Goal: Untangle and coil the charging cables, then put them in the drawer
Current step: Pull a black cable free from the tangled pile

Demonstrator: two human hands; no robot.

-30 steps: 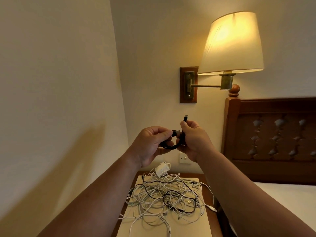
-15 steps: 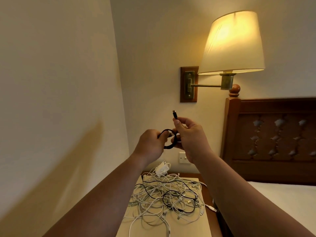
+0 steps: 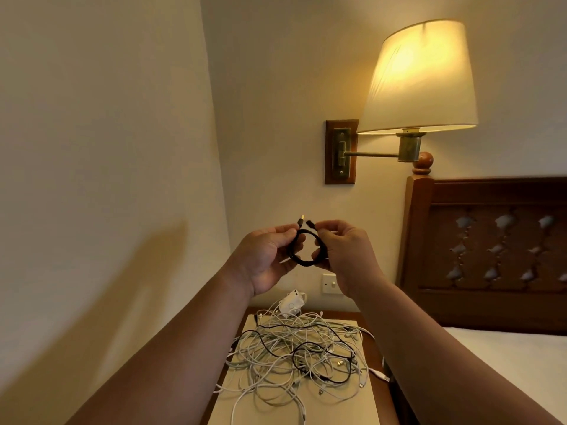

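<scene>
Held black cable as a small closed ring in front of the wall, well above the counter; gripped on its left side by left hand, fingers curled round the loops, palm turned toward the camera; pinched on its right side by right hand, thumb and fingertips closed on the strands.

Compared with half a second before: ring rounder and more open; only one plug seen then, raised above the right hand; now both plug ends up at the top of the ring, side by side, nearly touching; left hand turned from knuckles-up to palm showing.

Found tangle of white and black cables unchanged on the counter, white adapter at its far edge; lit wall lamp and wooden headboard as before.
</scene>
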